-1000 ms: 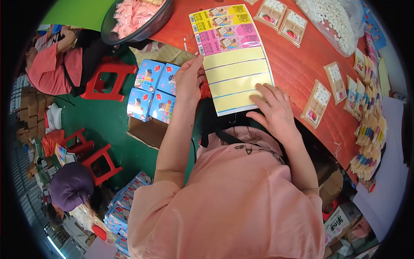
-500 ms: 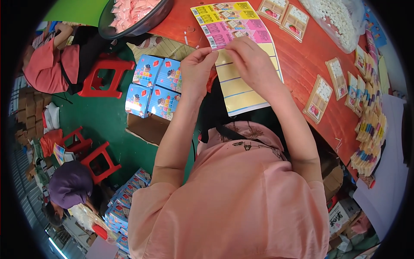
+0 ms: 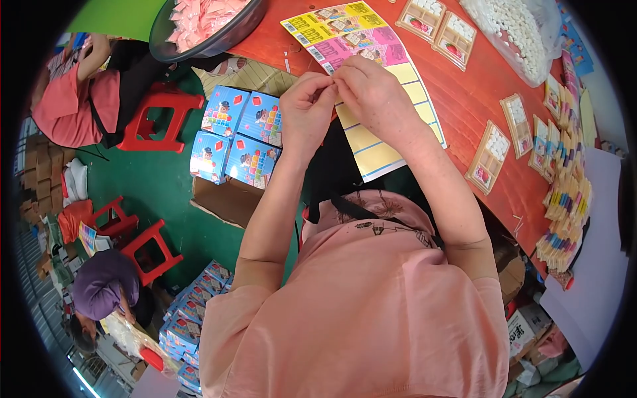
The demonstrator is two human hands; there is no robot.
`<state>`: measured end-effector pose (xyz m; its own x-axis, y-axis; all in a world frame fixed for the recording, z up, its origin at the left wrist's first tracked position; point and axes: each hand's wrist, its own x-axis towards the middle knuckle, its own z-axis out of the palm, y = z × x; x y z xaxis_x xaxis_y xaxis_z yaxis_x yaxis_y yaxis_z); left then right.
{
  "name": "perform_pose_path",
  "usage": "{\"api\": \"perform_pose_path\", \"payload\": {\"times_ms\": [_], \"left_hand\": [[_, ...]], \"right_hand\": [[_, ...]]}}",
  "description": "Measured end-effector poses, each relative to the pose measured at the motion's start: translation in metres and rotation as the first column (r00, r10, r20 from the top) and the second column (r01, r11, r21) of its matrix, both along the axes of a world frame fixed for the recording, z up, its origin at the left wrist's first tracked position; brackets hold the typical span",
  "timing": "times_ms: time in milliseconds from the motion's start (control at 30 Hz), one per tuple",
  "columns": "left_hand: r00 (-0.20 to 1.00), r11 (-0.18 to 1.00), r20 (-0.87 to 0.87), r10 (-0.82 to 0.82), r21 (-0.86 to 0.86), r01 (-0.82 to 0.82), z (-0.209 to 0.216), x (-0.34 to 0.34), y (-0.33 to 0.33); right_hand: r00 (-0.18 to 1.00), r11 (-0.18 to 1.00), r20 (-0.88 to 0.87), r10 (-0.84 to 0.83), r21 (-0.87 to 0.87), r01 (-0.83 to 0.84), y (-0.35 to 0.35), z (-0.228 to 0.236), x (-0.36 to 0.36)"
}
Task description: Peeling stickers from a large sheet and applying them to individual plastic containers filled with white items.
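Observation:
A sheet of stickers (image 3: 388, 109) lies aslant on the red table, its lower end reaching past the near edge. Its far rows are printed yellow and pink; the nearer rows are bare pale yellow backing with blue lines. My left hand (image 3: 306, 109) is closed, thumb and forefinger pinched at the sheet's left edge. Against those fingertips press the pinched fingers of my right hand (image 3: 377, 99), which lies across the sheet. Whatever is between the fingertips is too small or hidden to make out.
Blue printed boxes (image 3: 252, 159) stand in a carton on the left. A dark basin (image 3: 225, 33) of pink packets is at the far left. Clear-lidded trays (image 3: 489, 156), a bag of white pieces (image 3: 514, 33) and stacked wooden pieces (image 3: 564, 225) line the right. Two people sit nearby; red stools (image 3: 159, 119) stand there.
The sheet has turned counterclockwise, its far end shifting left and its near end right. My right fingertips have moved left to meet my left ones.

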<state>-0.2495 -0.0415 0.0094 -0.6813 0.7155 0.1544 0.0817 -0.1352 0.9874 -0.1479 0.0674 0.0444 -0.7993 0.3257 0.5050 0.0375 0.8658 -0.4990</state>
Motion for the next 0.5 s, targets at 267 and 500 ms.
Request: {"api": "perform_pose_path", "payload": {"times_ms": [267,500], "left_hand": [[0.995,1.000,0.100,0.018,-0.014,-0.017,-0.011,0.002,0.002],[0.995,0.999,-0.097,0.010,-0.039,-0.014,-0.004,-0.003,-0.002]], "right_hand": [[0.997,0.986,-0.074,-0.008,-0.165,-0.004,0.008,-0.011,-0.002],[0.995,0.992,0.072,0.073,0.101,-0.081,0.004,-0.002,0.001]]}}
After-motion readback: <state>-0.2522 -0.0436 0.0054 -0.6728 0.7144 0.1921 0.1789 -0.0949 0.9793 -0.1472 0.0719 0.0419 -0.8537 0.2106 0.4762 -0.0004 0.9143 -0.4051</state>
